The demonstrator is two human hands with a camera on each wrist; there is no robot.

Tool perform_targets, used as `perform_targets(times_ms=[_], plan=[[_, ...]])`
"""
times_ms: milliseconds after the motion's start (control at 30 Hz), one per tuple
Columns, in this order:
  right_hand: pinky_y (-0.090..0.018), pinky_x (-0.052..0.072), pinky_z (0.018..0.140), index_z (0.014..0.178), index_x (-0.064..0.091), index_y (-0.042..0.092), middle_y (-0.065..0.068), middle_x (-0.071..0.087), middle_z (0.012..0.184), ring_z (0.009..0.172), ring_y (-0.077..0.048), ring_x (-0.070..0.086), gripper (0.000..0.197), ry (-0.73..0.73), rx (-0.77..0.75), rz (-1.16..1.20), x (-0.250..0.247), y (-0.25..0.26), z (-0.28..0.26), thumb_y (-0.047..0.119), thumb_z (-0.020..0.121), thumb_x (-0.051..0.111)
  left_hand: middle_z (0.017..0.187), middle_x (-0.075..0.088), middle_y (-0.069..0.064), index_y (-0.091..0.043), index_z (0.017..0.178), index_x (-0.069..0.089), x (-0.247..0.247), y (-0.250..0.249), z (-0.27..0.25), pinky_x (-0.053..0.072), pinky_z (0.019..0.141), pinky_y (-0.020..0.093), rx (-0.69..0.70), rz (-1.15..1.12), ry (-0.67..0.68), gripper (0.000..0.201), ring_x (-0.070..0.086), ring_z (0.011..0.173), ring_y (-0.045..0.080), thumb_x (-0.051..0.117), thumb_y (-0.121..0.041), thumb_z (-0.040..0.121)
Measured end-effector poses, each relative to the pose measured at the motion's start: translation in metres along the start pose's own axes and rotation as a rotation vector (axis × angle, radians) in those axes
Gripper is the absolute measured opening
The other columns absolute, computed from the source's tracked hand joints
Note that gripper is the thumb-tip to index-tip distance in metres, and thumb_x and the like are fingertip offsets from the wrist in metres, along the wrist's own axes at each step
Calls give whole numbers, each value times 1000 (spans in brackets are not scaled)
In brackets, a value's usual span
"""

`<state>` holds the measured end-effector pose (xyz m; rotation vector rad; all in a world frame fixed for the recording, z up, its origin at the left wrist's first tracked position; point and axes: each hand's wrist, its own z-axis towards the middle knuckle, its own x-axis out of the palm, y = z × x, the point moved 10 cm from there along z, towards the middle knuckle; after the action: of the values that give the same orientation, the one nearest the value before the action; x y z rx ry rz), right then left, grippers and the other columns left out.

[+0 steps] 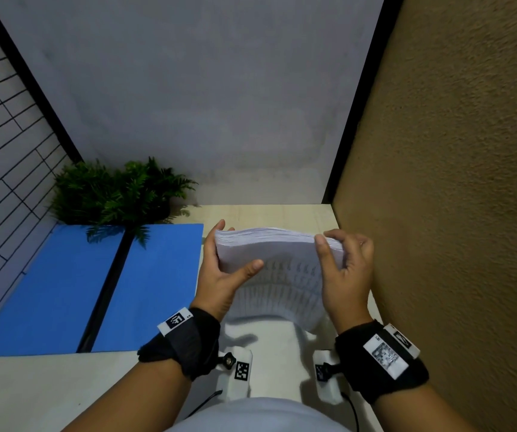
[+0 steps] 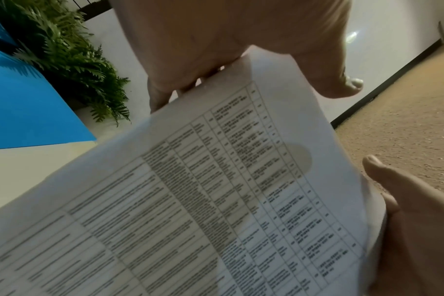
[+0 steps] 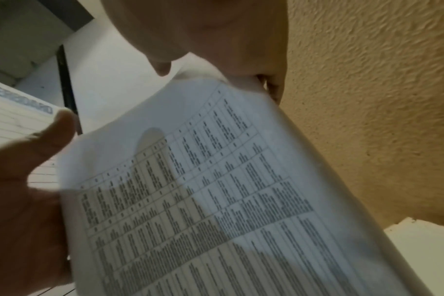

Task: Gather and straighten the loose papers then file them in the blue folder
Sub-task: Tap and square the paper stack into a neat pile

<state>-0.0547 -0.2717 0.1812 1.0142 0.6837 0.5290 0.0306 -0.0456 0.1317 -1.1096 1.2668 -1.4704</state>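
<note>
A stack of white printed papers (image 1: 279, 269) stands on edge above the table, bowed toward me, with tables of text on the near sheet (image 2: 216, 200) (image 3: 216, 200). My left hand (image 1: 222, 266) grips its left side, thumb on the front and fingers behind. My right hand (image 1: 341, 263) grips the right side the same way. The blue folder (image 1: 73, 291) lies open and flat on the table to the left, with a dark spine down its middle; nothing lies in it.
A green fern-like plant (image 1: 116, 191) stands behind the folder at the back left. A textured tan wall (image 1: 453, 182) runs close along the right of the pale table (image 1: 32, 391). A grey wall is behind.
</note>
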Motion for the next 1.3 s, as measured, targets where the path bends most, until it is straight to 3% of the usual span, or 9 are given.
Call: perform_targets(times_ms=[333, 467, 533, 600, 733, 867, 967, 1167, 1300], plan=[[-20, 49, 88, 107, 62, 26, 6, 40, 118, 107, 12, 45, 29, 77, -43, -16, 6, 1, 0, 44, 84, 67, 150, 44, -5, -52, 148, 22, 3, 4, 4, 43, 109, 29, -8, -9, 16, 121, 49, 131, 0, 90, -60, 48], [-28, 51, 91, 108, 59, 32, 9, 38, 118, 108, 10, 43, 26, 42, 4, -11, 1, -3, 1, 40, 85, 68, 151, 42, -4, -53, 150, 17, 5, 7, 6, 43, 111, 33, -18, 0, 32, 124, 48, 133, 5, 90, -57, 49], [-25, 49, 94, 110, 61, 32, 7, 39, 122, 113, 8, 42, 30, 112, -48, -24, 8, 4, -1, 40, 83, 70, 153, 39, -4, -55, 150, 13, 7, 6, 7, 42, 108, 22, 4, 8, 41, 122, 46, 132, -4, 89, -47, 54], [-25, 48, 96, 121, 55, 38, 5, 42, 128, 119, 2, 45, 47, 140, -67, 12, 9, 5, -2, 45, 78, 73, 152, 37, -12, -56, 150, 11, 7, 4, 7, 43, 102, 15, 21, 13, 24, 120, 45, 131, -9, 87, -42, 58], [-42, 50, 101, 140, 31, 44, 6, 51, 134, 122, -12, 54, 92, 94, 254, 306, 6, -38, 5, 54, 62, 80, 147, 41, -22, -49, 153, 17, 5, 12, 10, 46, 100, 16, -17, -2, 17, 120, 48, 128, -7, 90, -40, 58], [-43, 56, 94, 132, 48, 30, 4, 62, 124, 115, -14, 61, 87, 196, 326, 343, 21, -50, 4, 45, 57, 88, 131, 62, -8, -29, 142, 43, 5, 27, 15, 53, 86, 17, -116, 16, 14, 98, 60, 119, 6, 93, -34, 58], [-42, 56, 91, 131, 50, 27, 1, 64, 121, 113, -17, 63, 89, 240, 426, 340, 29, -70, 6, 31, 53, 94, 123, 69, 0, -23, 133, 52, 1, 43, 20, 55, 90, 33, -207, 15, 8, 88, 64, 114, 16, 94, -25, 56], [-44, 55, 92, 108, 63, 17, -7, 70, 106, 107, -28, 65, 44, 257, 515, 373, 36, -79, 10, -5, 73, 78, 99, 70, 8, -8, 111, 66, -3, 49, 33, 51, 87, 37, -294, 23, -45, 50, 62, 103, 31, 79, 8, 66], [-48, 55, 93, 107, 62, 23, -7, 68, 108, 107, -25, 64, 45, 232, 421, 392, 25, -59, 15, 0, 73, 80, 102, 73, 9, -9, 110, 68, -4, 26, 34, 54, 82, 35, -225, -47, -18, 59, 67, 101, 28, 87, -13, 54]])
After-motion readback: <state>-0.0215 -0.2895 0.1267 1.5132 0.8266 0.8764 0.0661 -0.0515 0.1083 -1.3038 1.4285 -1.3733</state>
